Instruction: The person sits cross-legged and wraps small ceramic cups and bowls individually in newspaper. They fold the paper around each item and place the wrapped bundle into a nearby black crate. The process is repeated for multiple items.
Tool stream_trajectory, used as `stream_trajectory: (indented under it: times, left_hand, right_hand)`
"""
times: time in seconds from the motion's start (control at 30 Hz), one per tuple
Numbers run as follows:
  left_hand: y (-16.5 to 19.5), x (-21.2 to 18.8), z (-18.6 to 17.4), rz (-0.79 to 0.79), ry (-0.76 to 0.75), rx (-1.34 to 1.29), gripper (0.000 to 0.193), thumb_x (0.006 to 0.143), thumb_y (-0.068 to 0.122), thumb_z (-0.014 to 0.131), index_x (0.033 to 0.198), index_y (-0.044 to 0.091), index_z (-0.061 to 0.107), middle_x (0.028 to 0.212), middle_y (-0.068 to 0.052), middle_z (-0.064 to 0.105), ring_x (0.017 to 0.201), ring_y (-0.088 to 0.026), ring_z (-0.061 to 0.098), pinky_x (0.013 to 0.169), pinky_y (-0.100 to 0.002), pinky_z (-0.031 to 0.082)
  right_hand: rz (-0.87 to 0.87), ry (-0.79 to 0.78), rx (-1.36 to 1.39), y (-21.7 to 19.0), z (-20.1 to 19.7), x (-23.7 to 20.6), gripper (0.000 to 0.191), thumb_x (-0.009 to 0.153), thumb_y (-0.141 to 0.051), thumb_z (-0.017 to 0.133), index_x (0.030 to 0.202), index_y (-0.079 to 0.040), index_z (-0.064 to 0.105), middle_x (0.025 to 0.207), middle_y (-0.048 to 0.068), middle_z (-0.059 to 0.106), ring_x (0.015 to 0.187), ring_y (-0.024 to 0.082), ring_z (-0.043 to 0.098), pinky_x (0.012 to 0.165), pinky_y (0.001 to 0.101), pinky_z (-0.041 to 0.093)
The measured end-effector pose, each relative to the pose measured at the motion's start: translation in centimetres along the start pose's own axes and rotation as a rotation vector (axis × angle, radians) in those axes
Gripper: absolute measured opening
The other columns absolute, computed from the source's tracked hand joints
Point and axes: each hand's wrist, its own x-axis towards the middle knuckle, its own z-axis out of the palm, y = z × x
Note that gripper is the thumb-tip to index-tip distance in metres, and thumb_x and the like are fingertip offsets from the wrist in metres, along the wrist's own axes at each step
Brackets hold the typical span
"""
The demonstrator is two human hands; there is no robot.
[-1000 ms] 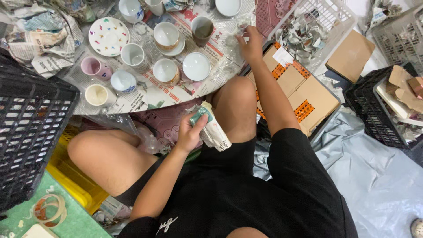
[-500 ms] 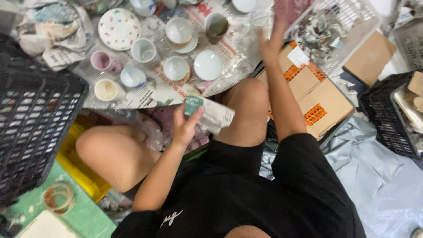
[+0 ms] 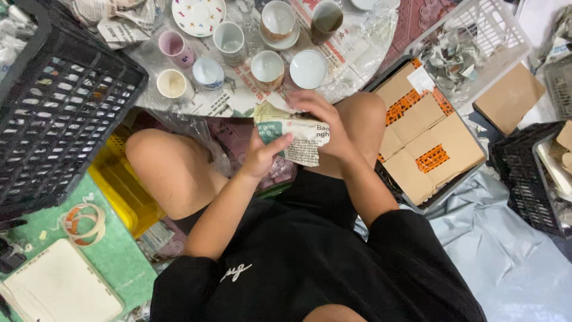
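1. We see a newspaper-wrapped bundle (image 3: 295, 136) held between the knees, just below the near edge of the round tabletop (image 3: 363, 48); what the paper covers is hidden, so we cannot say what is inside.
2. The left hand (image 3: 262, 156) props the bundle from below and from the left, its thumb pressed against the printed paper, grip clamped on the wrap.
3. The right hand (image 3: 325, 122) lies over the top and right end of the bundle, fingers curled down around it, grip likewise closed on the paper.
4. Just beyond the hands, on newspaper sheets spread over the tabletop, stand a white bowl (image 3: 308, 68) and a brown-rimmed cup (image 3: 267, 67) side by side.
5. Further left along the same row sit a pale blue cup (image 3: 208, 72) and a cream cup (image 3: 173, 83), with a pink cup (image 3: 173, 46) and a grey-green cup (image 3: 229, 40) behind them.
6. At the far edge we make out a dotted plate (image 3: 198, 15), a cup on a saucer (image 3: 278, 21) and a dark brown cup (image 3: 326, 18).
7. To the right of the right knee a taped cardboard box (image 3: 426, 140) lies flat, and beyond it a white plastic basket (image 3: 476, 42) holds crumpled paper.
8. On the left a black plastic crate (image 3: 53, 113) stands tilted, with a yellow bin (image 3: 122, 185) just under it and rolls of tape (image 3: 83, 220) on a green mat (image 3: 113, 262).
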Motion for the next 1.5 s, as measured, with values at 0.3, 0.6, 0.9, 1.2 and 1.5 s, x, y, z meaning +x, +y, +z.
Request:
stream_trajectory:
  times: [0.3, 0.6, 0.9, 1.2, 1.5]
  left_hand:
    - [6.6, -0.6, -4.3, 0.285, -0.216, -0.111, 0.044, 0.097, 0.007, 0.075, 0.134, 0.004, 0.051, 0.133, -0.013, 0.061, 0.116, -0.023, 0.065, 0.095, -0.035, 0.056]
    - [4.5, 0.8, -7.8, 0.318, 0.287, 0.624, 0.045, 0.093, -0.001, 0.075, 0.135, 0.002, 0.057, 0.119, -0.009, 0.066, 0.095, -0.009, 0.062, 0.075, -0.023, 0.050]
    - [3.8, 0.7, -10.9, 0.247, 0.171, 0.455, 0.055, 0.096, 0.001, 0.077, 0.144, 0.005, 0.051, 0.120, -0.006, 0.070, 0.087, -0.006, 0.061, 0.076, -0.021, 0.051]
    - [5.0, -0.3, -6.6, 0.308, 0.199, 0.795, 0.084, 0.094, -0.006, 0.072, 0.163, 0.013, 0.028, 0.101, -0.009, 0.061, 0.083, -0.009, 0.062, 0.068, -0.025, 0.052]
    - [1.6, 0.8, -7.9, 0.453, 0.186, 0.643, 0.064, 0.099, 0.003, 0.074, 0.149, 0.001, 0.034, 0.106, -0.008, 0.067, 0.089, -0.008, 0.063, 0.072, -0.022, 0.051]
  right_hand:
    - [0.450, 0.033, 0.101, 5.4, 6.6, -2.4, 0.023, 0.093, -0.003, 0.065, 0.114, 0.003, 0.073, 0.092, 0.005, 0.071, 0.087, 0.008, 0.060, 0.078, 0.0268, 0.051]
    - [0.492, -0.027, 0.199, 8.7, 8.5, -3.4, 0.019, 0.094, -0.003, 0.064, 0.110, 0.004, 0.073, 0.089, 0.001, 0.073, 0.083, 0.006, 0.061, 0.075, 0.0254, 0.052]
    - [0.407, -0.096, 0.035, 8.3, 8.0, -3.4, 0.021, 0.093, -0.001, 0.065, 0.111, 0.002, 0.074, 0.091, 0.005, 0.077, 0.084, 0.008, 0.065, 0.078, 0.0266, 0.053]
    - [0.600, 0.031, 0.362, 9.7, 7.4, -3.8, 0.024, 0.092, 0.000, 0.059, 0.109, 0.007, 0.075, 0.094, 0.007, 0.077, 0.082, 0.009, 0.065, 0.075, 0.0253, 0.053]
    - [0.621, 0.135, 0.433, 10.1, 7.4, -4.0, 0.017, 0.098, -0.003, 0.062, 0.105, 0.007, 0.073, 0.093, 0.004, 0.075, 0.082, 0.009, 0.064, 0.076, 0.0256, 0.051]
